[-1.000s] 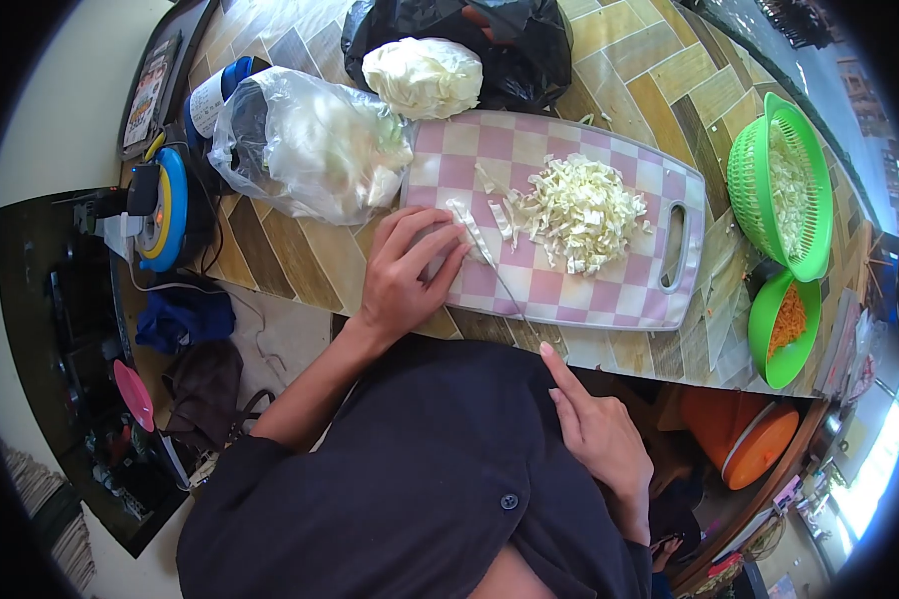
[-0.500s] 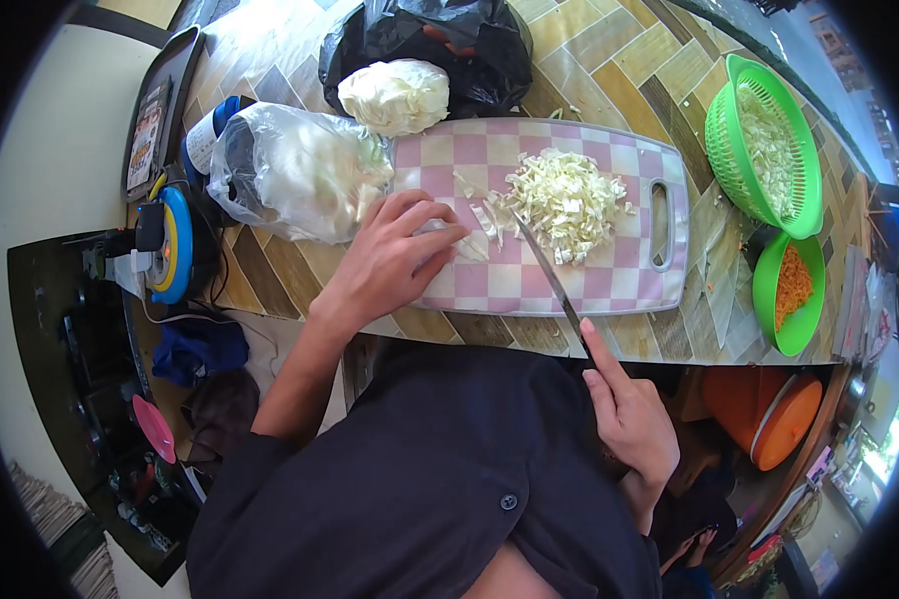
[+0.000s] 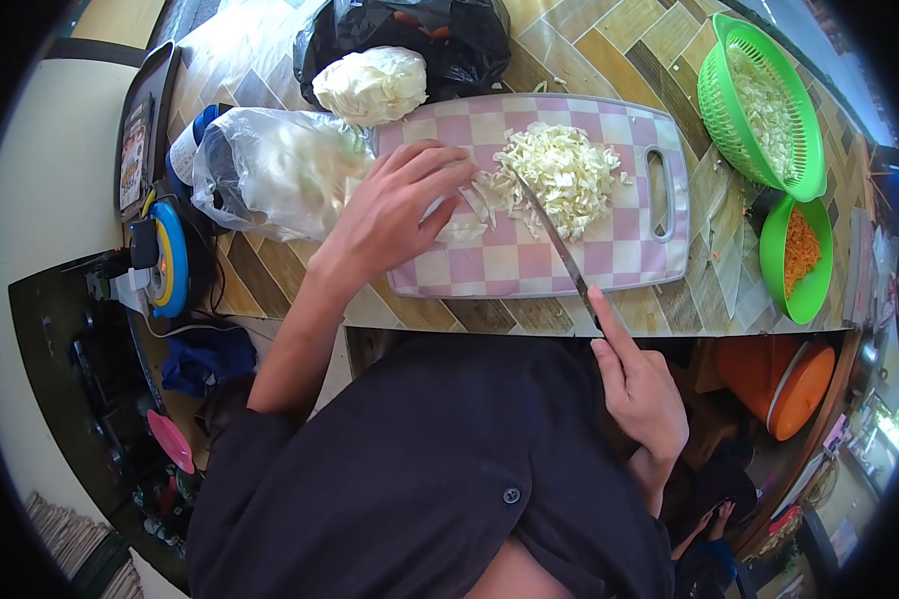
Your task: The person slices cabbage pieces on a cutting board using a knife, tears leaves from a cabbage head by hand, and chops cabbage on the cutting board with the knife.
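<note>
A pink and white checkered cutting board (image 3: 609, 270) lies on the tiled counter, bearing a heap of chopped cabbage (image 3: 564, 180). My right hand (image 3: 639, 389) is closed round the handle of a knife (image 3: 559, 245), its forefinger along the top; the blade tip touches the heap's left side. Over the board's left part is my left hand (image 3: 400, 205), fingers bent and somewhat apart, beside thin cabbage strips (image 3: 469, 222). Whether its fingertips hold a piece is hidden. A cabbage head (image 3: 373, 85) rests at the board's upper left corner.
A clear plastic bag (image 3: 270, 170) is left of the board and a black bag (image 3: 459, 50) behind it. To the right stand a green colander (image 3: 714, 95) of chopped cabbage and a green bowl (image 3: 814, 290) with orange shreds. Another person's hands (image 3: 714, 517) show at the lower right.
The knife has swung from pointing at the left-hand strips to the edge of the heap. My left hand has lifted slightly off the strips. The whole view has shifted a little.
</note>
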The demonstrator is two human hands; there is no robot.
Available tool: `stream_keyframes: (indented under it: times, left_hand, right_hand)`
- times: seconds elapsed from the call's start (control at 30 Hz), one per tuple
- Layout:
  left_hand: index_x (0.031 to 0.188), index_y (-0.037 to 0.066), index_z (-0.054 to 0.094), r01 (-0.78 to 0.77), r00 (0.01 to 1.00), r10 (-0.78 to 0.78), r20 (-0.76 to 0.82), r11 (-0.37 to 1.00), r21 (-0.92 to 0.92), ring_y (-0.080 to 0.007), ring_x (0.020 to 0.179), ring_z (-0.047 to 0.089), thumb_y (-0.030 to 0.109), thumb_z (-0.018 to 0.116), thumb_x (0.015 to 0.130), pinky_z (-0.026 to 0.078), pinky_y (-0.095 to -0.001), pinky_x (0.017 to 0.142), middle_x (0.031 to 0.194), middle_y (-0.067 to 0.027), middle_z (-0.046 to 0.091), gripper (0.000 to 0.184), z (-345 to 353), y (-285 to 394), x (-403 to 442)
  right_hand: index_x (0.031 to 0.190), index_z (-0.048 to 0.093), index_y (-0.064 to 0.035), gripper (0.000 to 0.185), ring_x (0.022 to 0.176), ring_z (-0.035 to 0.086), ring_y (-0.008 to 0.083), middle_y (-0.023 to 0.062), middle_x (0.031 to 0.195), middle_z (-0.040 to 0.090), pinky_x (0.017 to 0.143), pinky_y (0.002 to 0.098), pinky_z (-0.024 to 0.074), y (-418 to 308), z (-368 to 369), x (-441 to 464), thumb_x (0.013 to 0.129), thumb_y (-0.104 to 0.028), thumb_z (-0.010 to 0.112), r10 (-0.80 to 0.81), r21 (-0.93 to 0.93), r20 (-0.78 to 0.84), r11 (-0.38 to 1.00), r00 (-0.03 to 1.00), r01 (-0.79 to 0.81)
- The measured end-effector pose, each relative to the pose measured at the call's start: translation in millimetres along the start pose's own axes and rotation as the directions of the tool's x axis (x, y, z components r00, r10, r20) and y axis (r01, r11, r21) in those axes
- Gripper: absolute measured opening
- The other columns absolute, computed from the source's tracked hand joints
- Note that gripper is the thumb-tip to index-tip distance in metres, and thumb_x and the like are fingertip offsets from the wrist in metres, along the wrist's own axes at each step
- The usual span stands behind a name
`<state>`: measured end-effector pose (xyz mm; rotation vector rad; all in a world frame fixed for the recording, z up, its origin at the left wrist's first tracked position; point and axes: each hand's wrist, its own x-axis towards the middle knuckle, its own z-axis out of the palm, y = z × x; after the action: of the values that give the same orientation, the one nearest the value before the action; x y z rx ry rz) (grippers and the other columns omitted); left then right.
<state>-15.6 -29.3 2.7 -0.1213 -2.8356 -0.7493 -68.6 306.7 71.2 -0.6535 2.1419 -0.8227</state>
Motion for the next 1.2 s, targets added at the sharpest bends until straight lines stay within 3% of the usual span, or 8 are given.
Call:
stream_keyframes:
  times: [0.27,0.47,0.67,1.07,1.2]
  left_hand:
    - [0.112,0.006,0.077,0.056,0.994,-0.055,0.089,0.998,-0.01,-0.0301,0.103,0.066,0.006,0.076,0.09,0.053,-0.0421,0.094,0.101,-0.0076,0.073,0.023,-5,-8,-3]
    - [0.108,0.007,0.079,0.006,0.997,-0.005,0.073,1.0,-0.002,-0.0283,0.105,0.064,0.007,0.076,0.09,0.052,-0.0411,0.094,0.111,-0.0064,0.071,0.019,-15,2,3]
    - [0.107,0.012,0.08,-0.035,0.977,0.044,0.208,0.998,-0.049,-0.0275,0.106,0.062,0.013,0.079,0.089,0.052,-0.0411,0.094,0.107,-0.0055,0.069,0.017,-3,-4,12]
    - [0.096,0.007,0.077,0.012,1.0,-0.013,0.012,0.998,0.054,-0.0283,0.104,0.062,0.011,0.08,0.088,0.049,-0.0413,0.093,0.102,-0.0054,0.065,0.009,-9,10,1]
    - [0.102,0.008,0.078,0.036,0.996,-0.042,0.074,0.997,0.072,-0.0279,0.106,0.062,0.014,0.082,0.086,0.049,-0.0424,0.095,0.104,-0.0054,0.066,0.017,-20,15,-12]
  right_hand:
    - [0.163,0.042,-0.0269,0.06,0.06,0.06,0.0437,0.0218,0.063,0.057,0.063,0.0449,0.0497,4,10,4,0.106,-0.012,0.055,-0.013,0.053,-0.036,0.998,0.999,0.015]
    - [0.162,0.042,-0.0261,0.059,0.061,0.061,0.0437,0.0214,0.063,0.058,0.064,0.0444,0.0508,5,16,7,0.107,-0.012,0.055,-0.052,0.072,-0.061,0.996,0.997,0.057]
    - [0.163,0.042,-0.0259,0.059,0.06,0.06,0.0437,0.0223,0.063,0.056,0.063,0.0448,0.0498,7,20,5,0.107,-0.012,0.055,-0.058,0.086,-0.081,0.994,0.995,0.065]
    - [0.163,0.042,-0.0266,0.06,0.058,0.058,0.0435,0.0218,0.062,0.054,0.061,0.0446,0.0485,5,25,2,0.106,-0.012,0.056,-0.048,0.089,-0.08,0.995,0.996,0.055]
    - [0.163,0.042,-0.0266,0.06,0.058,0.058,0.0436,0.022,0.062,0.054,0.061,0.0456,0.0481,4,24,1,0.106,-0.011,0.056,-0.05,0.084,-0.077,0.995,0.996,0.057]
